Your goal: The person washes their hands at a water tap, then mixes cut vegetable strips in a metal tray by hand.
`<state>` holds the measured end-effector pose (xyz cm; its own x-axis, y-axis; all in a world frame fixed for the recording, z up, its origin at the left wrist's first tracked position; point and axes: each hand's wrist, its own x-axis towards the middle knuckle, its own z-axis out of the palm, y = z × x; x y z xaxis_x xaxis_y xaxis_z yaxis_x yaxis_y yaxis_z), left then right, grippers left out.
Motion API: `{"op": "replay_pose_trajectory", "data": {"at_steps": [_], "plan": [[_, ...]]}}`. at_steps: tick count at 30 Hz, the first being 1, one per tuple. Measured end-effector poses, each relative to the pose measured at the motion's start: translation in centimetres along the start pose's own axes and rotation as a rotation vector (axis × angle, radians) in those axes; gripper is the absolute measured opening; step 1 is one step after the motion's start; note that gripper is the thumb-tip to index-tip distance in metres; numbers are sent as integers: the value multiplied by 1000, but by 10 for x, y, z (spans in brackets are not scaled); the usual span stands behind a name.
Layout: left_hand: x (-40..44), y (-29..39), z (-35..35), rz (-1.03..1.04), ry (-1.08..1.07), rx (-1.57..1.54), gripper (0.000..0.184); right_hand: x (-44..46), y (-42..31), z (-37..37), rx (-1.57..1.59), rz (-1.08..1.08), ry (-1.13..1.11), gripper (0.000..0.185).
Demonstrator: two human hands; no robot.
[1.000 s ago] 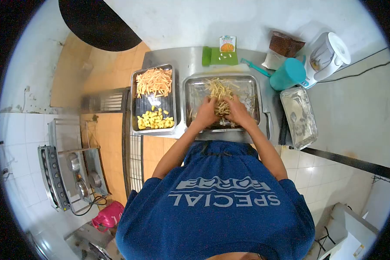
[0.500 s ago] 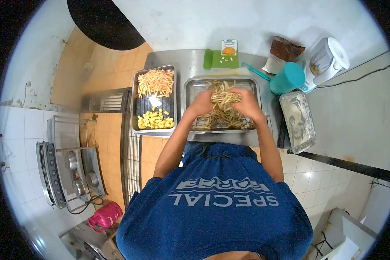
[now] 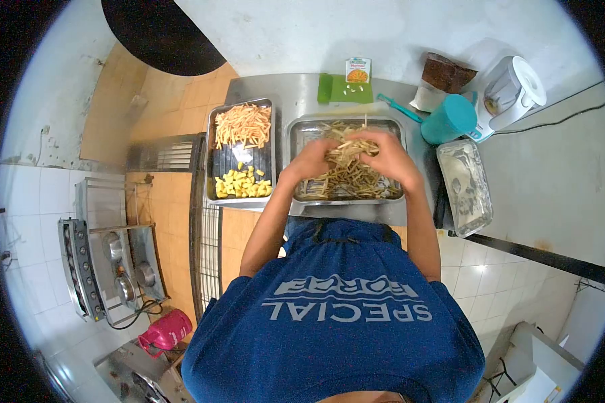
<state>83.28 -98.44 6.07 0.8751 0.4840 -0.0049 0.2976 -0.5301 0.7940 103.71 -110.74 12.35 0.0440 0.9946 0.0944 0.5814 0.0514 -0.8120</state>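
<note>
Pale strips (image 3: 353, 178) sit heaped in the metal tray (image 3: 348, 202) on the desk (image 3: 302, 101), a loose bunch gripped between the curled left hand (image 3: 309, 160) and right hand (image 3: 391, 158) — probably light, bendy, maybe slippery, thin ones could snap, so best scooped from underneath.

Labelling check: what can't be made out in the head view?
Head view:
Fingertips of left hand and right hand: mostly hidden among strips.
Floor of the steel tray: largely under strips and hands.
Fine print on packet: too small.
Black round shape: cut off by top edge.
</note>
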Motion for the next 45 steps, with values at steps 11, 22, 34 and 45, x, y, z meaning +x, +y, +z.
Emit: {"op": "replay_pose_trajectory", "data": {"at_steps": [11,22,34,45], "plan": [[10,-18,-5,-456,-314,251,59,-6,84,15,77,102,-175,45],[43,-54,52,-374,-144,306,99,26,96,96,-323,340,-204,99],[40,-48,28,-144,36,-205,48,18,100,55,31,141,46,58],[22,-8,9,-63,103,-441,34,-3,63,17,298,63,153,47]]}}
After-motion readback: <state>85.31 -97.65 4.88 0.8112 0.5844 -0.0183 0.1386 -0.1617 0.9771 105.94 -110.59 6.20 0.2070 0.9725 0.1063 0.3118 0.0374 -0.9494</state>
